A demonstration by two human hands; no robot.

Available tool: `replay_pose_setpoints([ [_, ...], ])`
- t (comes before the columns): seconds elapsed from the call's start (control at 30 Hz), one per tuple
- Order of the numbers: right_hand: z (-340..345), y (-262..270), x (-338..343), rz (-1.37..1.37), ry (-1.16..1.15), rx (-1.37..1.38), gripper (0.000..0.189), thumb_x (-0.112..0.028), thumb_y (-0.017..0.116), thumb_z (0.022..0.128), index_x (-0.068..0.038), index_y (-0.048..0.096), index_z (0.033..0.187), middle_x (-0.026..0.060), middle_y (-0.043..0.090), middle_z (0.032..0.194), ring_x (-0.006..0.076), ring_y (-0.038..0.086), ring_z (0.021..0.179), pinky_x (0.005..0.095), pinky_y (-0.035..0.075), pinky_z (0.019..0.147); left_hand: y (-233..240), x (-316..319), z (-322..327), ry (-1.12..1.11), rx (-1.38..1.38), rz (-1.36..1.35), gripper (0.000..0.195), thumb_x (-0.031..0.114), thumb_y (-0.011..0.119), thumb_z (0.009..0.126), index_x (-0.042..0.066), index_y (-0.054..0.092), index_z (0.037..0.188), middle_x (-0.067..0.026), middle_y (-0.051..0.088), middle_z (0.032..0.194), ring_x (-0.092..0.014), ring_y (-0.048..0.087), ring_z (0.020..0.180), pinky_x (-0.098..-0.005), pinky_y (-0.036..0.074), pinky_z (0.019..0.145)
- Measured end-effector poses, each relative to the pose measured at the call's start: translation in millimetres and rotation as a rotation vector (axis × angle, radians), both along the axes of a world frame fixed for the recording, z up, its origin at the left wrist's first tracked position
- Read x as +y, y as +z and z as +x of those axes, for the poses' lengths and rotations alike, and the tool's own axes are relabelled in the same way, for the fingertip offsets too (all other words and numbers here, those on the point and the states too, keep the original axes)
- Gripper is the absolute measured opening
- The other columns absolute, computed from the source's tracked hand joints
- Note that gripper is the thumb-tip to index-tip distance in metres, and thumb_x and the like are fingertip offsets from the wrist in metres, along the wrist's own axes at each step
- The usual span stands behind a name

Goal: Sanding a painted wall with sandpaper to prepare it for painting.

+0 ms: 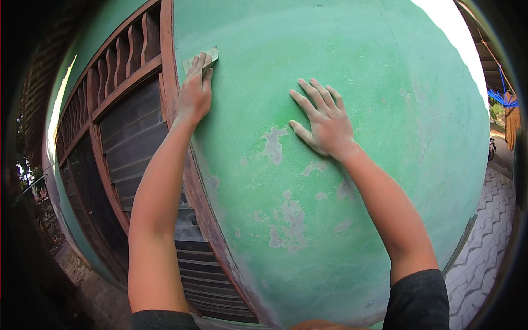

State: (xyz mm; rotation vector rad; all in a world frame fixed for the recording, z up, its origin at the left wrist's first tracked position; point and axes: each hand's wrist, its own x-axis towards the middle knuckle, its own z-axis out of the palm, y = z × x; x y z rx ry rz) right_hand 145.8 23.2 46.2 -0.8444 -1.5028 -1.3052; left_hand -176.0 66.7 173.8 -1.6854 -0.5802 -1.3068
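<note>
A green painted wall (255, 103) fills the middle of the head view, with grey patches where the paint has come off. Near the wall's upper left, beside the wooden window frame (166, 53), my left hand (196, 93) presses a piece of sandpaper (212, 54) flat to the wall. The sheet bears writing on its back, and its right corner lifts a little. To the right, my right hand (324, 119) rests palm down on the wall with its fingers spread and holds nothing. Both hands look dusty.
Dark louvre slats (132, 144) and a row of wavy wooden bars (119, 62) fill the window at the left. A patterned tile floor (474, 251) lies at the lower right, past the wall's edge. Blue cord (501, 99) and part of a motorcycle (491, 148) show at the far right.
</note>
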Motion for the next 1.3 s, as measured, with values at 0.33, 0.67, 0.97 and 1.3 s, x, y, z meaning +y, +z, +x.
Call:
replay_pose_setpoints([
  [0.33, 4, -1, 2, -0.008, -0.036, -0.007, 0.068, -0.055, 0.061, 0.105, -0.023, 0.050, 0.165, 0.0063, 0.042, 0.174, 0.0260, 0.034, 0.163, 0.0511, 0.025, 0.134, 11, -14, 10, -0.036, 0.110, 0.012, 0.048, 0.014, 0.058, 0.112, 0.010, 0.059, 0.159, -0.0105, 0.052, 0.169, -0.030, 0.043, 0.160, -0.0469, 0.039, 0.130],
  [0.67, 17, -6, 1, -0.024, -0.032, 0.009, 0.067, -0.053, 0.062, 0.105, -0.022, 0.052, 0.163, 0.0069, 0.043, 0.173, 0.0264, 0.035, 0.163, 0.0509, 0.025, 0.134, -31, -24, 24, 0.062, 0.529, -0.048, 0.057, 0.003, 0.065, 0.101, 0.008, 0.059, 0.158, -0.0092, 0.052, 0.169, -0.031, 0.045, 0.159, -0.0476, 0.041, 0.130],
  [0.97, 17, -6, 6, -0.016, -0.027, 0.004, 0.065, -0.051, 0.064, 0.104, -0.022, 0.054, 0.161, 0.0078, 0.045, 0.171, 0.0273, 0.037, 0.162, 0.0503, 0.026, 0.134, -64, -5, 36, 0.115, 0.697, -0.001, 0.068, -0.003, 0.064, 0.094, 0.006, 0.055, 0.161, -0.0132, 0.050, 0.171, -0.033, 0.045, 0.160, -0.0461, 0.042, 0.130],
  [1.3, 14, -4, 6, 0.013, -0.025, 0.016, 0.062, -0.049, 0.065, 0.103, -0.022, 0.056, 0.159, 0.0072, 0.046, 0.170, 0.0269, 0.038, 0.161, 0.0493, 0.028, 0.133, -93, -1, 55, 0.007, 0.352, 0.003, 0.067, 0.003, 0.070, 0.095, 0.009, 0.058, 0.160, -0.0132, 0.053, 0.168, -0.032, 0.048, 0.158, -0.0472, 0.041, 0.130],
])
